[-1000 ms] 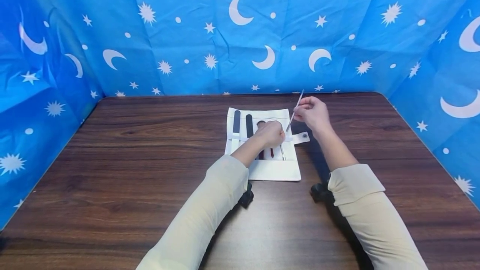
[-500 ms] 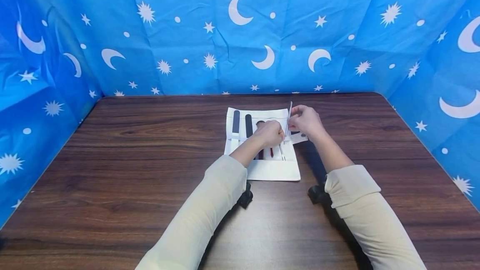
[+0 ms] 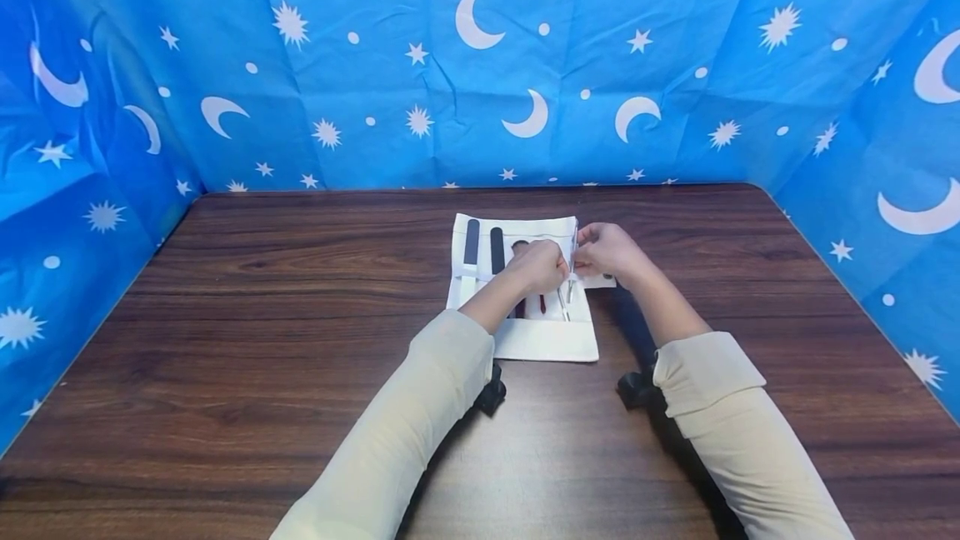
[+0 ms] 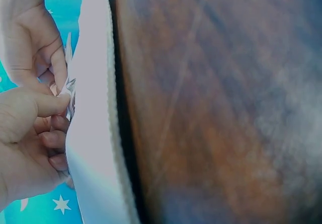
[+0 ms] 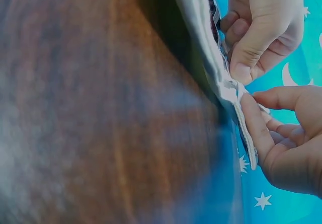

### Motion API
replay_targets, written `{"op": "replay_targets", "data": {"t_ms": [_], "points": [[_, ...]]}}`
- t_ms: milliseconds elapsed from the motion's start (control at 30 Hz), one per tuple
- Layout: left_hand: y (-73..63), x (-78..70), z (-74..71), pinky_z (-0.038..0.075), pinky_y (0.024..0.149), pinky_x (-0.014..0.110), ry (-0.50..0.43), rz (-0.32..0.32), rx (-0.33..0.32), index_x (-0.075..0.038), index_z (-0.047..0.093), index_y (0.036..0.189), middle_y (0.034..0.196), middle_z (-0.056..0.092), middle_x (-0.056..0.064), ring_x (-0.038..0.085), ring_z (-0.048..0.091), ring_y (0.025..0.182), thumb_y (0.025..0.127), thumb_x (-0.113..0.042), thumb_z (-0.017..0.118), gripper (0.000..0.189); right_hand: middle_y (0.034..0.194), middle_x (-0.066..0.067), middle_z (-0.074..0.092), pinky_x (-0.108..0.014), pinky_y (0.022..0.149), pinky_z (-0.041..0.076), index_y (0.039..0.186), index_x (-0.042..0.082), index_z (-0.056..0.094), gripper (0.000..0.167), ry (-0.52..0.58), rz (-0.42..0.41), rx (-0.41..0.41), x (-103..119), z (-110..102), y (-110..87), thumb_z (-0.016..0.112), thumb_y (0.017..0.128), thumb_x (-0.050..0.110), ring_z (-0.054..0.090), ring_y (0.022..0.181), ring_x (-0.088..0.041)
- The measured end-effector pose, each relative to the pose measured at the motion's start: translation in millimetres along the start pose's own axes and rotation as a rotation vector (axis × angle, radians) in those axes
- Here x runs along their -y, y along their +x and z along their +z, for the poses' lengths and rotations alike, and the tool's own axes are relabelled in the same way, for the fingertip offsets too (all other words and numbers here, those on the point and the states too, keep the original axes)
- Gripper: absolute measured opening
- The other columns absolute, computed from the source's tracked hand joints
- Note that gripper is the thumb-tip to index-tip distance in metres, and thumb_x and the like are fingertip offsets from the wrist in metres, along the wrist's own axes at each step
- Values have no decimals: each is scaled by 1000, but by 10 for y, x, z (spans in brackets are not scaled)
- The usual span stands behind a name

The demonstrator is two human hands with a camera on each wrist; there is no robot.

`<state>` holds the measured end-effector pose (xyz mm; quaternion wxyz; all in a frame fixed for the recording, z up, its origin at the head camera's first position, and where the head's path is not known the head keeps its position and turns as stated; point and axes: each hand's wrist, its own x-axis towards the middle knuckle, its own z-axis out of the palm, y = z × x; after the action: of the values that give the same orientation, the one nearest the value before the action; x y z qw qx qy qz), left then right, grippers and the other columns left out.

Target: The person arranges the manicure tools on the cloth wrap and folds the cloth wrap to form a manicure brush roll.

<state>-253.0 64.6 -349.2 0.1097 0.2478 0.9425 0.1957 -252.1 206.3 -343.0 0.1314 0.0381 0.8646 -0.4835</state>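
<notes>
So we've got our right grip (image 3: 609, 250) right at a slim silvery rod (image 3: 572, 286), but honestly we can't tell if the fingertips are pinching it or just touching it. Our left grip (image 3: 542, 267) is easier to read: thumb and fingers pinch the white elastic band (image 3: 468, 271) just left of the rod. What worries us: if that pinch slips, the band could snap flat and knock the rod crooked, and if the right fingers push at an angle, the tip could snag the band or ruck up the cloth. As for where it is, the rod lies just left of the right fingertips and right of the left fist, along the right edge of the white case (image 3: 547, 342), its lower end toward our near side. A second thin tool (image 3: 563, 307) sits just beside it, nearer us. Further left we see a dark-topped file (image 3: 498, 250), then another on its left. It's all laid flat on the brown worktop (image 3: 300, 298), far half.
</notes>
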Motion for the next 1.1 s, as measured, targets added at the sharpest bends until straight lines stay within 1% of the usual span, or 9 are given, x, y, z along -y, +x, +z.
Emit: {"op": "replay_targets", "data": {"t_ms": [100,200,333,467,600,733,867,1000,1100], "points": [[-11,-8,-11,36,73,29,-8,3,0,-14,51,58,53,44,-3,13,49,56,91,-14,53,33,90,-19,51,-22,60,50,117,-9,40,30,75,-1,2,-18,-4,28,46,92,5,55,64,-13],[-15,-21,-20,36,70,27,-17,2,-3,-14,52,60,54,45,-4,12,49,55,91,-14,53,31,85,-16,50,-22,58,50,118,-7,39,28,128,3,-10,-24,-8,49,39,95,10,54,61,-13],[-16,-36,-22,36,69,26,-29,-4,4,-13,59,65,58,52,-4,11,51,54,91,-15,54,26,80,-14,51,-23,57,50,115,-6,41,26,129,16,-21,-18,-19,47,38,96,11,55,59,-13],[-19,-40,-22,37,70,27,-35,-6,7,-12,61,67,59,54,-3,11,52,53,90,-13,54,25,83,-16,51,-22,59,50,110,-9,44,24,115,31,-13,-17,-37,17,40,93,7,56,59,-11],[-27,-35,-23,37,73,28,-31,-5,-1,-13,59,65,59,52,-4,11,50,54,91,-13,53,27,86,-15,52,-20,60,49,103,-11,50,22,63,37,1,-25,-36,-7,45,91,6,56,61,-8],[-36,-24,-21,36,72,28,-29,-9,-1,-13,54,62,55,46,-4,12,47,53,91,-14,51,30,88,-14,53,-20,62,48,98,-12,55,21,-13,18,14,-39,-16,-19,50,89,6,55,66,-10],[-44,-21,-15,36,71,28,-23,-13,-7,-14,53,60,54,44,-4,12,46,53,91,-14,52,31,83,-11,57,-22,62,45,94,-10,59,19,-95,-5,11,-53,-1,-28,54,85,6,52,69,-13],[-47,-24,-15,36,72,28,-5,-12,-13,-14,50,58,51,42,-4,12,46,52,91,-14,52,33,76,-8,63,-24,62,45,95,-9,62,22,-177,-14,-19,-40,-24,-51,57,84,10,56,69,-14],[-45,-19,-28,36,66,25,-36,-12,-15,-14,49,55,48,39,-5,11,44,49,90,-12,52,35,80,-10,64,-28,66,47,101,-8,60,27,-219,-25,-61,-4,-76,-113,54,87,14,61,71,-15]]}}
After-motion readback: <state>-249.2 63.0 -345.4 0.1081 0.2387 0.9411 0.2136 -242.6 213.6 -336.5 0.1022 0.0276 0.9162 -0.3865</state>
